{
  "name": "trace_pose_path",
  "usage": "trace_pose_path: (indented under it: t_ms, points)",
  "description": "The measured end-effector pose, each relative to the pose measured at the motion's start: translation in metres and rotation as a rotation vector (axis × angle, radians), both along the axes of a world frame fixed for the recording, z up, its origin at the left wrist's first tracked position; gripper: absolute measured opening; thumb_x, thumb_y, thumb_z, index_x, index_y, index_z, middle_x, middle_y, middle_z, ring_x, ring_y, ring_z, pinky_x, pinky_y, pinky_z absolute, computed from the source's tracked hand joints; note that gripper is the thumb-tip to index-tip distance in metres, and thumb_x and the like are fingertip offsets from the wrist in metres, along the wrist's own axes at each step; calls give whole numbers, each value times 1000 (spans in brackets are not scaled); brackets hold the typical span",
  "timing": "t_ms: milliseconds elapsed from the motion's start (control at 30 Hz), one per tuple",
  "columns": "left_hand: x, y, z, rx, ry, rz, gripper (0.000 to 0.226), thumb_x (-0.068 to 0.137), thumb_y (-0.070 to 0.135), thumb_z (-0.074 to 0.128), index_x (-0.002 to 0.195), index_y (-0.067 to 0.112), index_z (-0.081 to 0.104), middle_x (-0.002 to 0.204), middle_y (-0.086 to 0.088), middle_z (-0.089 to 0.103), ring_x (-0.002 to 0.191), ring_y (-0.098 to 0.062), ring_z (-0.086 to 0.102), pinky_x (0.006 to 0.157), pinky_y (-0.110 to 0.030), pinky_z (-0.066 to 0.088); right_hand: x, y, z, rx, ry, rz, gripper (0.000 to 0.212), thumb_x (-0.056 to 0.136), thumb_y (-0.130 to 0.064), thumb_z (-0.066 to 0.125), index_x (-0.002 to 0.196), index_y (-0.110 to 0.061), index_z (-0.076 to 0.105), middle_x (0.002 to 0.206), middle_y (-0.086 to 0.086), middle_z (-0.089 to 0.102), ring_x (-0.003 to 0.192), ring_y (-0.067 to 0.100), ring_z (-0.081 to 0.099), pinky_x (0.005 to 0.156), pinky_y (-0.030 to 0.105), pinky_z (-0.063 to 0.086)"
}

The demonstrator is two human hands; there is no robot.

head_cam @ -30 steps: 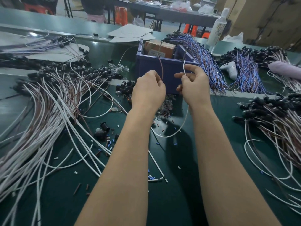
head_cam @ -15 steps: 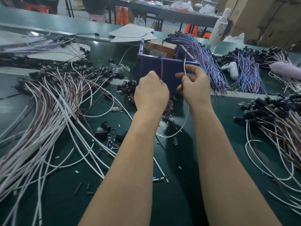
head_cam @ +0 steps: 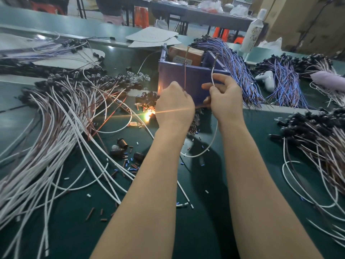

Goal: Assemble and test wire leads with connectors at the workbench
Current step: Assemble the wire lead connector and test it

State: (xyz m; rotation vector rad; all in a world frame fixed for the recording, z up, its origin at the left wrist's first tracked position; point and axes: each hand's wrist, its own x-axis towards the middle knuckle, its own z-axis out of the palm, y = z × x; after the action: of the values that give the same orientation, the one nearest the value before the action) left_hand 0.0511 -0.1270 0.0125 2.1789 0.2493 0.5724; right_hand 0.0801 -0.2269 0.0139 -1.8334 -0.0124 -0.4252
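The thin white insulated wire lead (head_cam: 212, 75) is standing upright, held above the dark green table (head_cam: 205, 230) in front of the blue plastic bin (head_cam: 175, 75). The right hand (head_cam: 225, 101) is pinching it, thumb and forefinger clamped on the insulation, and its slack is looping down towards the table. The thin brown wire lead (head_cam: 185, 71) is rising from the left hand (head_cam: 174, 105). That grip looks curled closed round the lead, though its fingertips are hidden.

A bright orange glow (head_cam: 149, 115) is flaring just left of that hand, so a test is probably running. Doing it well is a matter of holding both leads by the insulation only, with the stripped tips apart and off the skin, and steadying them while the light is reading. The loose bundles of white and brown leads (head_cam: 56, 131) are lying close by, so the slack is best held away from them.
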Motion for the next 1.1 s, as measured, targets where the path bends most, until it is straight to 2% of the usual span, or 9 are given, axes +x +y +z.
trace_pose_path:
  t_ms: [367,467,567,633,700,800,867,967,1100]
  points:
    - [1,0,-1,-8,0,40,18,95,17,47,101,5,59,93,-7,65,82,-20,57,71,-26,41,-2,1,2,-10,7,2,27,93,1,42,112,-15,52,92,-1,67,45,4,52,76,41,54]
    - [1,2,0,37,110,-78,20,93,21,48,104,9,60,98,-9,69,91,-26,63,81,-33,49,-4,0,5,-55,25,-45,23,93,-6,47,112,-14,56,96,0,66,76,14,61,88,38,51]
    - [1,2,4,171,310,-293,19,93,28,52,99,16,65,98,-9,69,93,-28,64,82,-33,51,-10,-2,12,-313,-145,-299,24,92,-14,51,116,-11,58,112,3,57,111,18,51,100,24,33]
    - [0,8,10,123,301,-316,19,94,26,51,98,15,66,98,-10,69,90,-28,66,85,-36,53,-18,-1,22,-366,-370,-419,22,91,-14,52,110,-8,60,113,6,56,109,16,49,100,22,31]
    - [0,21,20,-23,121,-158,23,93,19,47,100,10,67,98,-11,70,91,-28,66,87,-39,53,-23,7,31,-332,-426,-264,16,90,-15,55,100,-7,64,100,6,62,91,13,56,88,25,44]
    - [-2,41,35,-277,-163,39,23,92,16,47,99,5,66,96,-11,71,91,-26,67,85,-39,53,-27,31,23,-647,17,177,18,88,-30,64,91,-13,69,87,3,68,74,12,59,69,24,44]
    - [-6,47,39,-315,-224,86,21,93,18,48,98,7,65,95,-9,69,90,-23,66,85,-35,52,-27,50,3,-912,261,298,23,87,-32,65,94,-10,68,95,8,68,86,21,62,75,28,49]
    - [-5,51,31,-113,-19,91,28,93,25,47,100,4,64,103,-13,67,97,-29,62,82,-30,47,-29,63,-22,-1042,286,199,18,91,-20,59,107,-11,61,116,12,58,109,33,52,86,35,41]
    - [-6,50,15,70,497,-105,43,95,35,46,114,-2,58,117,-23,61,109,-38,58,86,-38,47,-34,63,-27,-993,114,87,21,91,-17,54,111,-11,57,116,12,55,110,35,48,82,40,37]
